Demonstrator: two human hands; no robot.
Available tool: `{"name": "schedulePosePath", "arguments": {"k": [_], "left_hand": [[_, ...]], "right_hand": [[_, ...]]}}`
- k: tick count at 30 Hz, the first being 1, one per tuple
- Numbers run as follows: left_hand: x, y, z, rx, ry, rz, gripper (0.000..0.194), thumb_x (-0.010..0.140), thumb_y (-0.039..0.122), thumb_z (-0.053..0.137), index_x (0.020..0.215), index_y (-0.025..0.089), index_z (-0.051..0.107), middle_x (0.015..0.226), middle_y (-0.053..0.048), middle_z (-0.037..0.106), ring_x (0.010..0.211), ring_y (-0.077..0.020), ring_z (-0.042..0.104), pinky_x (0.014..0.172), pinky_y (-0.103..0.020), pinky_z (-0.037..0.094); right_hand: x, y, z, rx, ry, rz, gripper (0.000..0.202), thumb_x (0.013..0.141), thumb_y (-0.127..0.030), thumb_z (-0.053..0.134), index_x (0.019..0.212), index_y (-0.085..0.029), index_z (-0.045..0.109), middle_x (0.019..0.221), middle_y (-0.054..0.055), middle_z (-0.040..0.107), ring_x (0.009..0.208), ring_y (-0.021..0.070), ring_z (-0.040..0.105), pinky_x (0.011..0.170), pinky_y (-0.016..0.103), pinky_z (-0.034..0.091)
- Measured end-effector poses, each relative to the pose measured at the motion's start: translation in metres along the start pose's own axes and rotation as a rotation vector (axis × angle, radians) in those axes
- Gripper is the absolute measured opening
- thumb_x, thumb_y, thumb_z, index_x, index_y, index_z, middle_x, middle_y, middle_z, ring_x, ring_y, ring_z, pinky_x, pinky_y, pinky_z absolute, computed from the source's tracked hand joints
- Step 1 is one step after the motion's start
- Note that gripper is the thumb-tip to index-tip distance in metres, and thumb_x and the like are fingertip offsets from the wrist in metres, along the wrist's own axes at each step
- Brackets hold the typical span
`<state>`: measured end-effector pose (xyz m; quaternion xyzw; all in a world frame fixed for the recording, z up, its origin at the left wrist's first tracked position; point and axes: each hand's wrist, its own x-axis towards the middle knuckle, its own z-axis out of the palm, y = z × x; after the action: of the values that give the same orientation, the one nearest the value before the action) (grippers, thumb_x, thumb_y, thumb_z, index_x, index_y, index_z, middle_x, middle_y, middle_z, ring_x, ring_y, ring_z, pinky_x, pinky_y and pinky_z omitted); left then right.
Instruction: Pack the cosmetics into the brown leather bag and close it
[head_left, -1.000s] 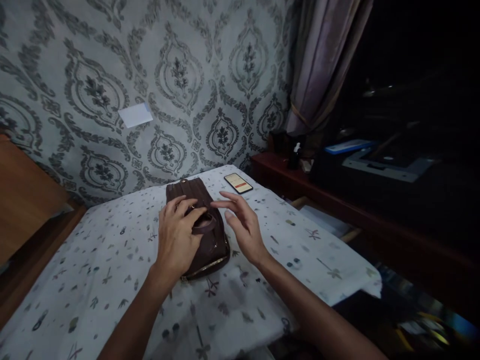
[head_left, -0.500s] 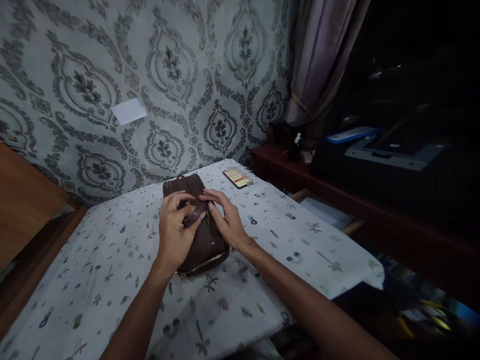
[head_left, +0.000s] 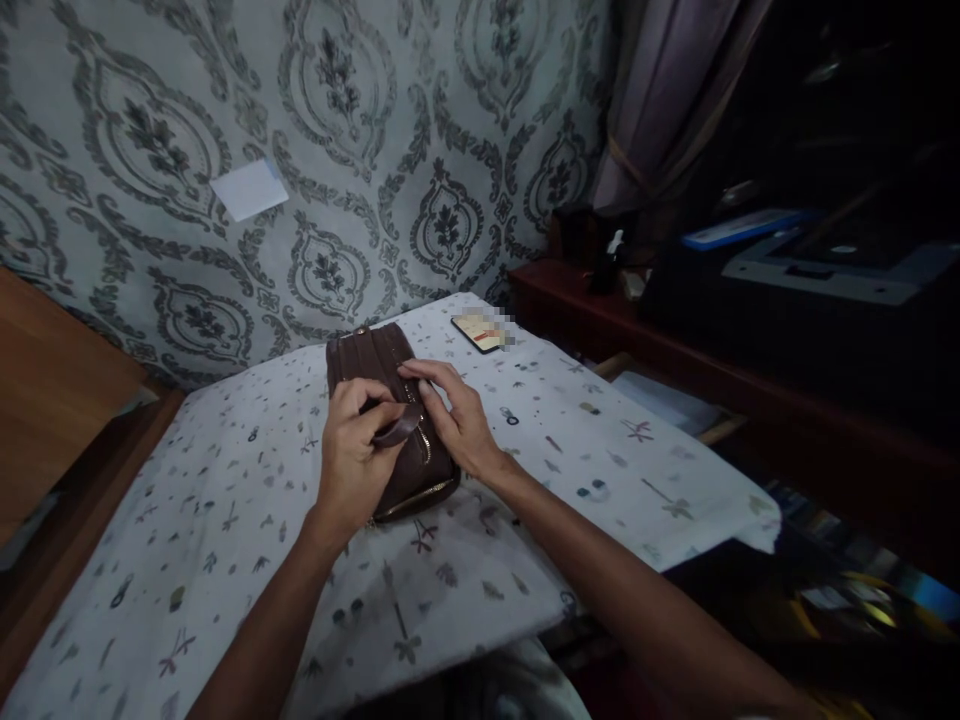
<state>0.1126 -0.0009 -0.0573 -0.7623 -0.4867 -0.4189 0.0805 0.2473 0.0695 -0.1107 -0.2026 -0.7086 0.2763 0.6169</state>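
Note:
A dark brown leather bag (head_left: 367,357) with gold zips lies flat on the patterned tablecloth. My left hand (head_left: 356,450) is closed round a brown strap (head_left: 399,427) of the bag, which loops out past the thumb. Resting on the bag's right side, my right hand (head_left: 454,415) has its fingers stretched out along a zip (head_left: 425,445). Another gold zip (head_left: 415,500) runs across the bag's near end. The left hand covers part of the bag's middle.
A phone (head_left: 480,332) with a lit screen lies beyond the bag to the right. The tablecloth (head_left: 247,520) covers the table up to the wallpapered wall. An open drawer (head_left: 667,400) juts out at the right, below a dark red shelf (head_left: 555,300). Wooden furniture (head_left: 60,390) stands at the left.
My left hand has tightened its fingers round the strap, and more of the loop now sticks out to the right. The right hand stays on the bag. The view has shifted slightly.

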Motion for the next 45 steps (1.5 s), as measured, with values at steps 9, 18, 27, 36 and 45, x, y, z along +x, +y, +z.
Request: {"name": "schedulePosePath", "arguments": {"k": [9,18,27,36,45], "left_hand": [[-0.047,0.007,-0.004,0.260,0.043,0.023,0.026,0.090,0.027,0.061,0.114,0.018,0.055,0.118,-0.013,0.058,0.118,-0.0295,0.052,0.101,-0.049,0.043],[-0.057,0.004,-0.002,0.392,-0.059,0.113,0.015,0.089,0.026,0.064,0.100,0.019,0.055,0.123,-0.016,0.058,0.132,-0.0363,0.043,0.106,-0.057,0.038],[-0.058,0.005,-0.007,0.330,-0.093,0.123,0.008,0.088,0.019,0.062,0.095,0.020,0.058,0.128,-0.015,0.057,0.136,-0.0372,0.039,0.107,-0.060,0.039],[-0.059,0.002,-0.011,0.313,-0.104,0.145,0.011,0.088,0.015,0.063,0.097,0.020,0.058,0.128,-0.015,0.058,0.137,-0.0359,0.041,0.107,-0.058,0.040],[-0.063,-0.003,-0.005,0.357,-0.073,0.128,0.013,0.089,0.019,0.064,0.102,0.022,0.063,0.126,-0.013,0.061,0.136,-0.0366,0.042,0.105,-0.059,0.038]], "right_hand": [[-0.049,-0.023,-0.014,-0.176,0.005,0.131,0.029,0.095,-0.025,0.052,0.124,-0.024,0.053,0.141,0.014,0.051,0.136,0.0258,0.047,0.112,0.049,0.041],[-0.067,-0.021,-0.001,-0.165,0.069,0.192,0.034,0.094,-0.026,0.051,0.129,-0.024,0.048,0.134,0.013,0.053,0.133,0.0254,0.048,0.110,0.048,0.042],[-0.068,-0.020,0.009,-0.272,0.101,0.211,0.048,0.083,-0.021,0.059,0.129,-0.023,0.045,0.129,0.012,0.056,0.126,0.0286,0.052,0.105,0.051,0.046],[-0.052,-0.022,0.014,-0.415,0.147,0.127,0.040,0.087,-0.027,0.060,0.125,-0.021,0.050,0.124,0.014,0.062,0.118,0.0302,0.059,0.098,0.050,0.051],[-0.056,-0.022,0.003,-0.337,0.087,0.089,0.041,0.092,-0.019,0.053,0.132,-0.026,0.050,0.128,0.009,0.065,0.118,0.0242,0.064,0.100,0.044,0.055]]}}
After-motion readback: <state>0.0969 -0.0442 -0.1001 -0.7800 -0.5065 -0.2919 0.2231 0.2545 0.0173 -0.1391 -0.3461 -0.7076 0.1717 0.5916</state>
